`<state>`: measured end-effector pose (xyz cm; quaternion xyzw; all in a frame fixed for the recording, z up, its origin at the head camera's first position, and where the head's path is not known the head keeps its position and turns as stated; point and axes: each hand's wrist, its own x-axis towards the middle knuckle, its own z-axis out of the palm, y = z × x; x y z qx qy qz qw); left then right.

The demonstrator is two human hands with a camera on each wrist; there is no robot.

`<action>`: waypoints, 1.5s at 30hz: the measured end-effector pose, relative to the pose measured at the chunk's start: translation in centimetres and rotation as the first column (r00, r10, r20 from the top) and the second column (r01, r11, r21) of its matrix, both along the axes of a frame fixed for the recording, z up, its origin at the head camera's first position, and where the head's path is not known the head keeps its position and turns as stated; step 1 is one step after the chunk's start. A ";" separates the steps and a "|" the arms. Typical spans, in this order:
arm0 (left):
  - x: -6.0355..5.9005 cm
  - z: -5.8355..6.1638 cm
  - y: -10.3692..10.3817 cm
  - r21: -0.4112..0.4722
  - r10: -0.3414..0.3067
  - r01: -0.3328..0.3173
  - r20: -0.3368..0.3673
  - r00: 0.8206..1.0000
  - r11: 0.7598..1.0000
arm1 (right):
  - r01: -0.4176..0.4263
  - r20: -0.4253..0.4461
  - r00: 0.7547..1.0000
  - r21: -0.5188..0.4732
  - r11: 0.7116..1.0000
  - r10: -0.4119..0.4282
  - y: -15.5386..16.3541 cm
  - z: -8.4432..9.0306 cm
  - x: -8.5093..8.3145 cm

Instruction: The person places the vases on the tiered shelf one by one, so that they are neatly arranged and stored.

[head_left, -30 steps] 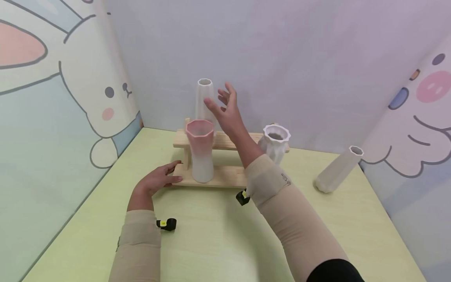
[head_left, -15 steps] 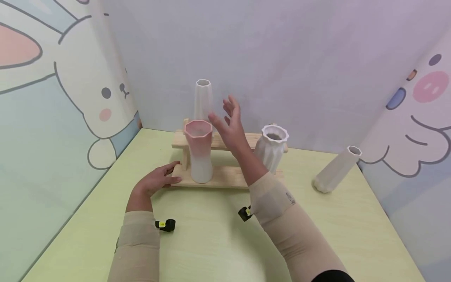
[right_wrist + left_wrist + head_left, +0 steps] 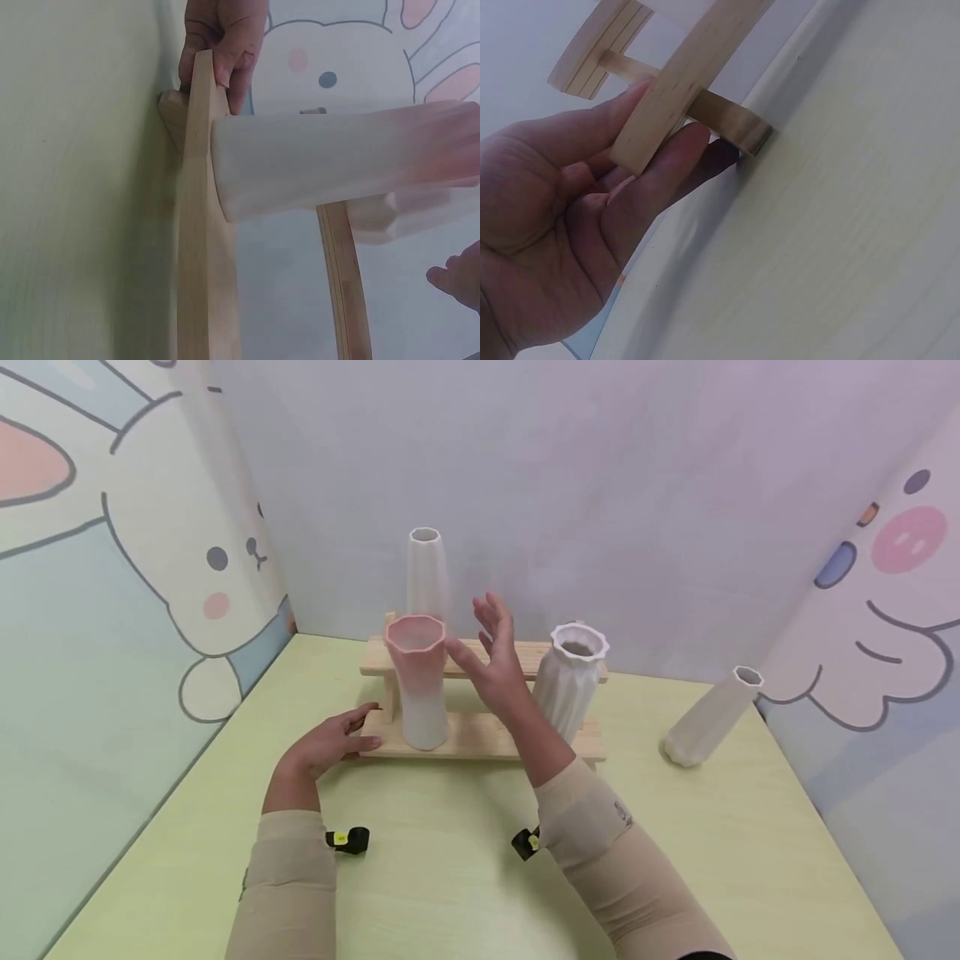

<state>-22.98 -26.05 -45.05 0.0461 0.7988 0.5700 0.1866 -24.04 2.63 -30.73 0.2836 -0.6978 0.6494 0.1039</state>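
Observation:
A two-tier wooden stand (image 3: pixel 480 742) stands at the back of the table. My left hand (image 3: pixel 330 747) grips the left end of its lower shelf, with the thumb on top and fingers beneath the board (image 3: pixel 697 64) in the left wrist view. On that shelf stands a pink-and-white vase (image 3: pixel 423 693). My right hand (image 3: pixel 497 670) is raised beside its rim, fingers extended and nothing held. Behind, a tall white vase (image 3: pixel 426 577) stands on the upper shelf, its base hidden. A white fluted vase (image 3: pixel 567 689) is at the stand's right, partly covered by my right forearm.
A slim white vase (image 3: pixel 708 720) stands on the table (image 3: pixel 435 860) to the right of the stand, slanting in the head view. Cartoon-printed walls (image 3: pixel 570 485) enclose the back and sides. A small black camera (image 3: pixel 348 840) sticks out from my left wrist.
My right hand has come down and back from beside the tall white vase to near the pink-and-white vase's rim. My left hand keeps its place on the stand.

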 end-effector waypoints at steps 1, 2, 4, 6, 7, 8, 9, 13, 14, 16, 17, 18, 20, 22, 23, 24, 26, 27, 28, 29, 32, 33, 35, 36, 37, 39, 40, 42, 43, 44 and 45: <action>0.2 0.3 0.1 -0.001 -0.002 0.002 0.001 1.000 1.000 | -0.003 -0.006 1.000 -0.006 1.000 0.003 0.1 -0.2 0.1; 0.3 0.6 0.2 0.001 -0.007 0.007 0.004 1.000 1.000 | -0.008 -0.013 1.000 -0.011 1.000 0.008 0.3 -0.4 0.2; 0.6 1.1 0.4 0.006 -0.014 0.014 0.012 1.000 1.000 | -0.019 -0.025 1.000 -0.016 1.000 0.019 0.6 -0.7 0.4; 0.7 1.2 0.4 0.004 -0.018 0.018 0.016 1.000 1.000 | -0.033 -0.036 0.999 -0.021 0.999 0.033 0.9 -1.0 0.7; 0.7 1.2 0.4 0.003 -0.016 0.016 0.016 1.000 1.000 | -0.041 -0.042 0.998 -0.022 0.999 0.040 1.0 -1.1 0.9; 0.7 1.1 0.4 0.004 -0.014 0.014 0.017 1.000 1.000 | -0.047 -0.046 0.998 -0.022 0.999 0.046 1.2 -1.2 1.1; 0.7 0.9 0.3 0.005 -0.010 0.010 0.016 1.000 1.000 | -0.047 -0.049 0.998 -0.020 0.999 0.046 1.3 -1.4 1.3; 0.3 0.0 0.0 0.006 -0.004 0.004 0.002 1.000 1.000 | -0.051 -0.064 0.997 -0.018 0.999 0.050 1.5 -1.7 2.1; 0.2 -0.3 -0.1 0.005 -0.005 0.005 -0.002 1.000 1.000 | -0.051 -0.067 0.997 -0.017 0.999 0.049 1.6 -1.8 2.2; 0.0 -0.6 -0.3 0.002 -0.008 0.008 -0.008 1.000 1.000 | -0.056 -0.075 0.996 -0.015 0.998 0.054 1.8 -1.8 2.5; -0.1 -0.7 -0.4 0.004 -0.010 0.010 -0.009 1.000 1.000 | -0.060 -0.082 0.995 -0.015 0.998 0.058 1.9 -1.9 2.6; -0.1 -0.8 -0.4 0.002 -0.012 0.012 -0.009 1.000 1.000 | -0.061 -0.087 0.994 -0.014 0.998 0.060 2.0 -1.9 2.7; -0.2 -0.9 -0.4 -0.004 -0.014 0.014 -0.012 1.000 1.000 | -0.069 -0.092 0.993 -0.013 0.998 0.068 2.3 -2.1 3.0; -0.3 -0.9 -0.4 -0.012 -0.015 0.015 -0.014 1.000 1.000 | -0.079 -0.100 0.992 -0.006 0.997 0.078 2.7 -2.2 3.3; -0.3 -1.0 -0.4 -0.015 -0.014 0.014 -0.014 1.000 1.000 | -0.085 -0.105 0.991 -0.001 0.996 0.084 2.9 -2.3 3.5; -0.3 -1.0 -0.4 -0.017 -0.013 0.013 -0.014 1.000 1.000 | -0.089 -0.108 0.990 0.006 0.996 0.089 3.0 -2.3 3.6; -0.4 -1.0 -0.4 -0.021 -0.011 0.011 -0.015 1.000 1.000 | -0.099 -0.107 0.989 0.014 0.995 0.100 3.4 -2.5 3.9; -0.4 -1.0 -0.4 -0.022 -0.010 0.010 -0.015 1.000 1.000 | -0.103 -0.108 0.989 0.018 0.995 0.104 3.5 -2.6 4.1; -0.4 -1.0 -0.3 -0.023 -0.009 0.009 -0.016 1.000 1.000 | -0.107 -0.107 0.988 0.021 0.994 0.109 3.6 -2.7 4.2; -0.4 -1.0 -0.4 -0.025 -0.003 0.003 -0.015 1.000 1.000 | -0.113 -0.106 0.988 0.021 0.993 0.115 3.8 -2.8 4.3; -0.5 -1.0 -0.4 -0.029 -0.002 0.002 -0.015 1.000 1.000 | -0.135 -0.108 0.985 0.015 0.991 0.135 4.1 -3.2 4.6; -0.5 -1.0 -0.4 -0.034 0.002 -0.003 -0.014 1.000 0.999 | -0.143 -0.111 0.983 0.014 0.990 0.143 4.3 -3.3 4.7; -0.5 -0.9 -0.4 -0.044 0.010 -0.011 -0.011 1.000 0.999 | -0.156 -0.116 0.981 0.010 0.988 0.156 4.5 -3.7 4.8; -0.5 -0.9 -0.4 -0.046 0.006 -0.007 -0.012 1.000 0.999 | -0.163 -0.119 0.979 0.007 0.987 0.162 4.6 -3.8 4.9; -0.5 -0.9 -0.5 -0.052 0.010 -0.010 -0.012 1.000 0.999 | -0.167 -0.122 0.979 0.004 0.986 0.166 4.8 -4.0 4.9; -0.4 -0.9 -0.5 -0.056 0.014 -0.015 -0.010 1.000 0.998 | -0.176 -0.129 0.976 0.005 0.984 0.175 5.1 -4.2 5.1; -0.4 -0.8 -0.5 -0.055 0.016 -0.016 -0.008 1.000 0.998 | -0.180 -0.131 0.975 0.006 0.984 0.180 5.2 -4.3 5.1; -0.4 -0.8 -0.5 -0.050 0.015 -0.015 -0.009 1.000 0.999 | -0.186 -0.138 0.973 0.010 0.982 0.186 5.5 -4.4 5.4; -0.4 -0.8 -0.5 -0.047 0.016 -0.016 -0.009 1.000 0.999 | -0.187 -0.140 0.972 0.011 0.982 0.187 5.7 -4.5 5.5; -0.4 -0.8 -0.5 -0.043 0.015 -0.015 -0.009 1.000 0.999 | -0.194 -0.140 0.971 0.007 0.981 0.193 5.9 -4.6 5.6; -0.4 -0.8 -0.5 -0.041 0.014 -0.014 -0.010 1.000 0.999 | -0.200 -0.138 0.970 0.001 0.980 0.198 6.1 -4.7 5.6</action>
